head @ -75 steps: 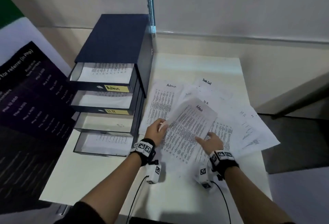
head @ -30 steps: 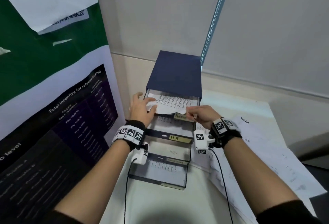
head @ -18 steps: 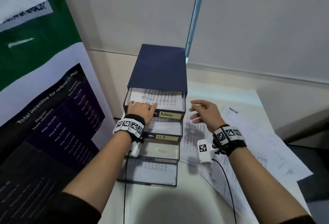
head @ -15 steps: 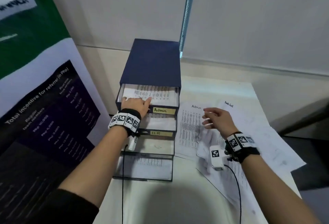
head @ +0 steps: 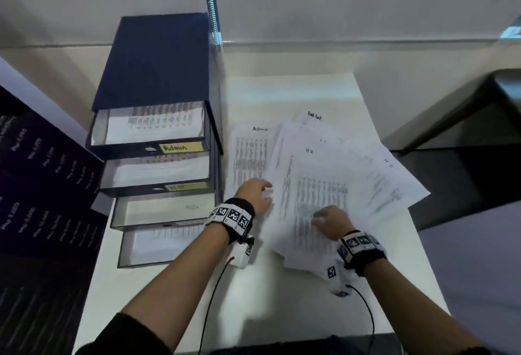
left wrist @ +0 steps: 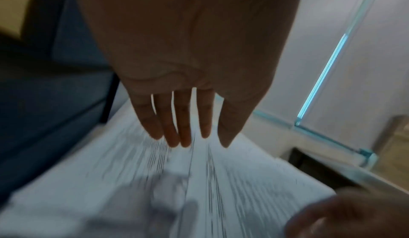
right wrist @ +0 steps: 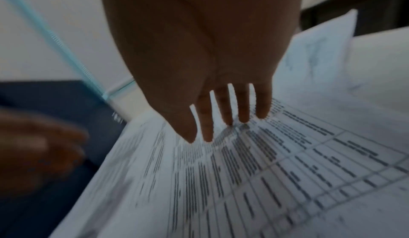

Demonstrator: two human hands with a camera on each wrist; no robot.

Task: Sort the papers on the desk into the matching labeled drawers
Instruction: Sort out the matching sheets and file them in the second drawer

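Note:
A dark blue drawer unit stands at the desk's back left with several drawers pulled out. Its top drawer, labelled Admin, holds a printed sheet. On the desk beside it lies a fan of printed papers: an Admin sheet, an HR sheet on top, others behind. My left hand rests with straight fingers at the HR sheet's left edge, over the Admin sheet. My right hand lies flat on the HR sheet, fingertips touching the print.
A dark printed poster leans at the left of the drawer unit. The white desk ends at the right, where a dark surface lies lower. A metal strip runs up the wall behind. Cables trail from both wrists.
Both hands carried an Admin sheet into the top drawer and let it go. They have since come back down to the paper pile, now resting on the HR sheet.

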